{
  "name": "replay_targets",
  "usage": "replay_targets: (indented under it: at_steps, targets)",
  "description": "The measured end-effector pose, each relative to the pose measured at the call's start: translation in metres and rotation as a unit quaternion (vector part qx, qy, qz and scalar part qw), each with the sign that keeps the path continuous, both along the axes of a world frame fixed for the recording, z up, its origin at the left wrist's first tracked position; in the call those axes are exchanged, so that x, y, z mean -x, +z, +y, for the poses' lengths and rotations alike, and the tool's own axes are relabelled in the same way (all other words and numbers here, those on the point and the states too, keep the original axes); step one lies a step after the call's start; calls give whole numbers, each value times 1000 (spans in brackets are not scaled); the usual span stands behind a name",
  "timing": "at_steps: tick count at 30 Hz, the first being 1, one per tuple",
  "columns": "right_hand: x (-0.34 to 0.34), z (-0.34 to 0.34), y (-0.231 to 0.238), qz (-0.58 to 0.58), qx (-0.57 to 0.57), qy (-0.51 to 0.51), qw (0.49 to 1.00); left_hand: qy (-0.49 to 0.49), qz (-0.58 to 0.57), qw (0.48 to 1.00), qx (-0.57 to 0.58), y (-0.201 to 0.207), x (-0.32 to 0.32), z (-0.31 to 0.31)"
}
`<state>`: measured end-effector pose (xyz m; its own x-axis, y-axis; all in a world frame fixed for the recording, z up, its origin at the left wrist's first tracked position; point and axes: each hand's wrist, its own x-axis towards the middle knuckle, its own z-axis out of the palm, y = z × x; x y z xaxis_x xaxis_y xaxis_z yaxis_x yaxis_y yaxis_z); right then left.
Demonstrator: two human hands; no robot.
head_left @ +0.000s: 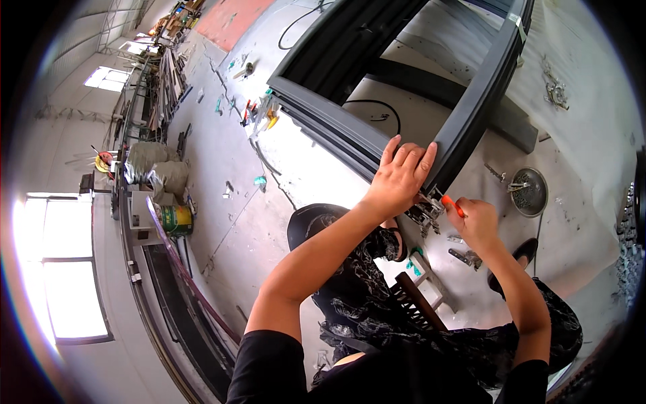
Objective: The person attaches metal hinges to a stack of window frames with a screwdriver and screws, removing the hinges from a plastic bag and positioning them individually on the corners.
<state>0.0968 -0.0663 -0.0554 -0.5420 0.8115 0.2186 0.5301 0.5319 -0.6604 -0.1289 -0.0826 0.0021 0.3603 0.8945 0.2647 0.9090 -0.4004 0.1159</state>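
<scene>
A dark grey metal frame (474, 91), shaped like a window or door frame, stretches away from me with its near corner just ahead of my knees. My left hand (400, 176) lies on that corner, fingers extended and spread over the profiles. Just right of it, my right hand (479, 223) is closed around an orange-handled tool (453, 205), which looks like a screwdriver. The tool points at the corner, its tip too small to make out. A cluster of silver metal fittings (425, 214) sits directly under the corner, partly covered by my left hand.
On the floor at right are a round metal bowl (528, 192) of small screws and a hinge-like metal piece (464, 258). Loose hardware (556, 93) lies farther off. Hand tools (259, 116) lie left of the frame. A green-yellow bucket (176, 219) stands by the left wall.
</scene>
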Motion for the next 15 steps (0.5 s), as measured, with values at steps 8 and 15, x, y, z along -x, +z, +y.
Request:
replay_targets:
  at_steps: [8,15]
  targets:
    - [-5,16,-16,214,591,-55,776,-3,-18,1000,4,2,-3,3]
    - [-2,-4,-58,476,811,49,336,3,43,998,35,-4,-5,7]
